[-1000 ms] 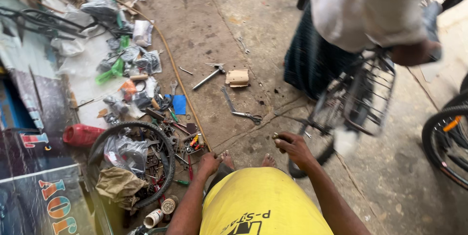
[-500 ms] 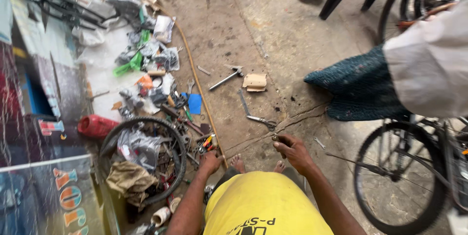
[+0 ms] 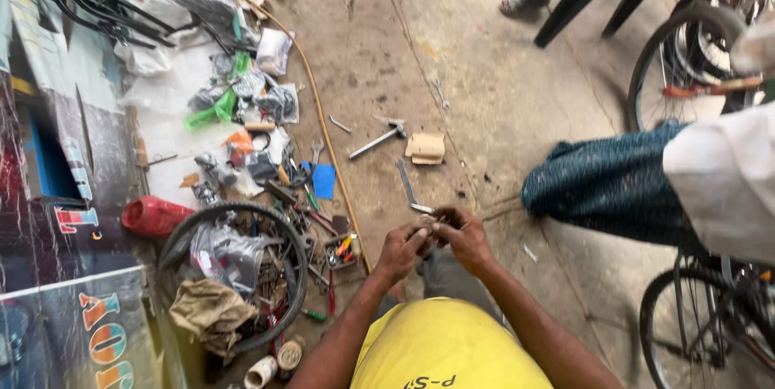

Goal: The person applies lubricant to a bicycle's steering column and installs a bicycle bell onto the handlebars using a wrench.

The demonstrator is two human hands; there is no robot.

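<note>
Small dull metal part (image 3: 426, 222), barely visible, pinched between both hands just above the concrete floor (image 3: 484, 74), low in front of the knees and close to the body, likely for control. Left hand (image 3: 401, 250) curled narrow, fingertips nipped on one side of the part; right hand (image 3: 460, 237) closed over the other side, fingers tight around it, too small to tell what exactly sits inside. Long grey flat spanner (image 3: 406, 184) lying just beyond the knuckles, within easy reach, its near end almost touching the hands. Further out, steel claw hammer (image 3: 379, 137) beside a folded scrap of tan cardboard (image 3: 425, 147), both well apart from the hands. Off to the left, black rubber bicycle tyre (image 3: 234, 276) lying flat, ringed around crumpled plastic bags and loose hand tools, kept as a rough tray perhaps. Red plastic container (image 3: 153, 216) near its rim. On the right, another person's patterned dark-blue garment (image 3: 605, 183) beside an upright bicycle wheel (image 3: 686, 58).
</note>
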